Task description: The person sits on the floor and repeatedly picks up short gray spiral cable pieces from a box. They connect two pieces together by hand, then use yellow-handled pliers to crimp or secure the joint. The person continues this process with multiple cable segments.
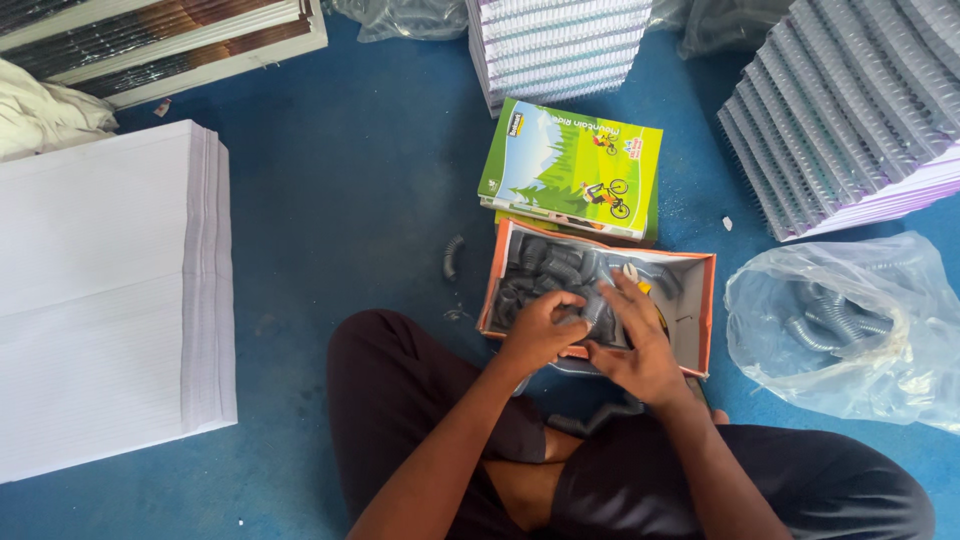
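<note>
I'm looking straight down at my own lap, seated on the blue floor (350, 200). Both hands are in the orange cardboard box (705, 300) just right of the frame's centre. My left hand (540, 330) is curled closed, fingers pinching into the heap of dark spiral binding coils (545, 268) that fills the box's left half. My right hand (640, 345) lies flatter on the coils, fingers spread and only loosely bent; whether it actually clasps one, I cannot tell.

To do this cleanly, I judge I should tease one coil free, steadying the tangle with the flatter hand so neighbours don't drag out.

A stray coil (452, 257) lies on the floor left of the box. Above the box sits a green-covered notebook stack (570, 165); a clear plastic bag of more coils (840, 325) rests at right, and a tall stack of white ruled paper (100, 290) fills the left.
</note>
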Available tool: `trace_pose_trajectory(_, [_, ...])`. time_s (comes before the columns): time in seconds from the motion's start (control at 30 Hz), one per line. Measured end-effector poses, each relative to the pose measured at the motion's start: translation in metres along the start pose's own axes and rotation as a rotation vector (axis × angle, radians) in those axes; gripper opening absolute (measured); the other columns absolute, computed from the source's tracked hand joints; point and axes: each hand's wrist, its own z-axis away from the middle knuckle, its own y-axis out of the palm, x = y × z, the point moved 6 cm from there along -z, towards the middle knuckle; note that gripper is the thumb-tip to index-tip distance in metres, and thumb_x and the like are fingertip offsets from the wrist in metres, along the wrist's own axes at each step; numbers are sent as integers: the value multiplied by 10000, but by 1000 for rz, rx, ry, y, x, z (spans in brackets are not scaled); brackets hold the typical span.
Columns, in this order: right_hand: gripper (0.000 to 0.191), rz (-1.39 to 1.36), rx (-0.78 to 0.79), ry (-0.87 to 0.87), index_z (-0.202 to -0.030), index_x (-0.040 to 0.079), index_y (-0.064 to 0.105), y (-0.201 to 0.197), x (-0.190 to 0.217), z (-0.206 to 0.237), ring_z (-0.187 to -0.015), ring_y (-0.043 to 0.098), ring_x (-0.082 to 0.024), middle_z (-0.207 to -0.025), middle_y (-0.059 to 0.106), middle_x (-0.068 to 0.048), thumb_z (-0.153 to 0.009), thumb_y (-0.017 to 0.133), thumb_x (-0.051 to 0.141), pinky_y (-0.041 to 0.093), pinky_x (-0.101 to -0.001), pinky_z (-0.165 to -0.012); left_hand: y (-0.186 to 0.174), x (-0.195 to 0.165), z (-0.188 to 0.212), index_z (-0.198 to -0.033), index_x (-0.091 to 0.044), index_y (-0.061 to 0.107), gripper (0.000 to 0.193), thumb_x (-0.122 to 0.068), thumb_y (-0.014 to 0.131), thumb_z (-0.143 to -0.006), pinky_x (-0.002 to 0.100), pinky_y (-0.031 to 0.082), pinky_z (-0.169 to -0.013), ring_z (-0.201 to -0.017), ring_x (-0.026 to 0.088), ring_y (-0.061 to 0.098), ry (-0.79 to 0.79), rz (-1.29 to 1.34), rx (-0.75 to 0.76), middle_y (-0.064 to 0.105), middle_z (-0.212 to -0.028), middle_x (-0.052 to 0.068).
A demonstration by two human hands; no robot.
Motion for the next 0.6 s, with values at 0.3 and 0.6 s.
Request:
trace_pose_trajectory(0.3, [416, -110, 26, 62, -1143, 72, 715, 9, -19, 6, -1250, 598, -305, -1304, 626, -146, -736, 782, 19, 487, -405, -1048, 2, -3, 0, -1283, -14, 615, 519, -228, 765, -835, 207, 463, -458, -594, 43, 599, 50, 52, 56, 752, -990, 90])
trace_pose_trajectory(0.6, [387, -103, -56, 196, -1113, 53, 735, 1, -31, 9, -1257, 590, -292, -1325, 589, -161, -734, 811, 42, 505, -375, -1013, 0, 7, -5, -1275, 51, 643, 451, -210, 726, -917, 207, 436, -436, -560, 61, 604, 47, 191, 155, 716, -856, 72])
